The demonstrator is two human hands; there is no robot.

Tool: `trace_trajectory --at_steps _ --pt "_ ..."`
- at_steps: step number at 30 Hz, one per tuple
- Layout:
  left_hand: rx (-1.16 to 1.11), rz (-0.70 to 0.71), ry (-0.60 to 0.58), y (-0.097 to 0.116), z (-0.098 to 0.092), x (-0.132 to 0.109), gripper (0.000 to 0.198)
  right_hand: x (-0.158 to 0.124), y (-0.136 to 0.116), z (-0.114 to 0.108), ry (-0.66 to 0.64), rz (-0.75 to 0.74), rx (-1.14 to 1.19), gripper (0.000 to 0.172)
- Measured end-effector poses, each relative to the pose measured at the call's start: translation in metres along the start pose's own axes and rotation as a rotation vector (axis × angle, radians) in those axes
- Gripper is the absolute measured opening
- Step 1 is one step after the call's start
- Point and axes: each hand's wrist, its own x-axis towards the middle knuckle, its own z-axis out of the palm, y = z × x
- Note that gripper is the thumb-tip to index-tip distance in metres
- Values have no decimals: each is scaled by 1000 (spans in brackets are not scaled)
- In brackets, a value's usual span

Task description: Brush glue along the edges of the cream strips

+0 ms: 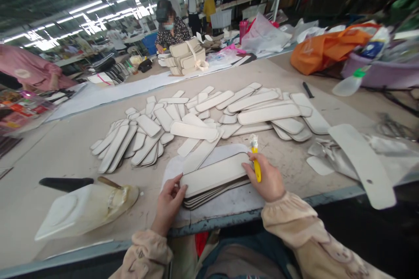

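A fanned stack of long white panels with rounded corners and dark edges (pixel 216 173) lies in front of me on a white sheet (pixel 209 216). My left hand (pixel 170 198) pinches the left end of the top panel between thumb and fingers. At the panel's right end, my right hand (pixel 266 176) has its thumb and fingertips on the edge. That same hand also holds a paintbrush (pixel 257 168) with a yellow handle, its whitened bristles pointing away from me. Just beyond the stack, more loose panels (pixel 196 130) overlap in a wide heap.
To the left lies a cut white plastic bottle (pixel 75 211) with a stick in its mouth and a black-handled tool (pixel 65 184) beside it. An orange bag (pixel 327 50), purple basin (pixel 366 69) and squeeze bottle (pixel 348 83) stand at right. A masked co-worker (pixel 172 26) works across the table.
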Motion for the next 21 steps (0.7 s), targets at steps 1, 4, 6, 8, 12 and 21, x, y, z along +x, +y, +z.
trace_trajectory --at_steps 1,4,6,8,12,21 --pt "1 6 5 1 0 0 47 2 0 0 -3 16 9 20" --pt "-4 50 42 2 1 -1 43 5 0 -2 13 47 44 21" --pt "-6 77 70 2 2 -1 40 4 0 -3 33 45 77 22" --pt "1 95 94 3 2 -1 38 3 0 -3 65 36 109 23" --pt "31 105 122 9 1 -3 33 -1 -2 -1 138 2 161 24" --pt "-509 -56 134 25 3 -11 31 0 -2 -4 126 6 289 23"
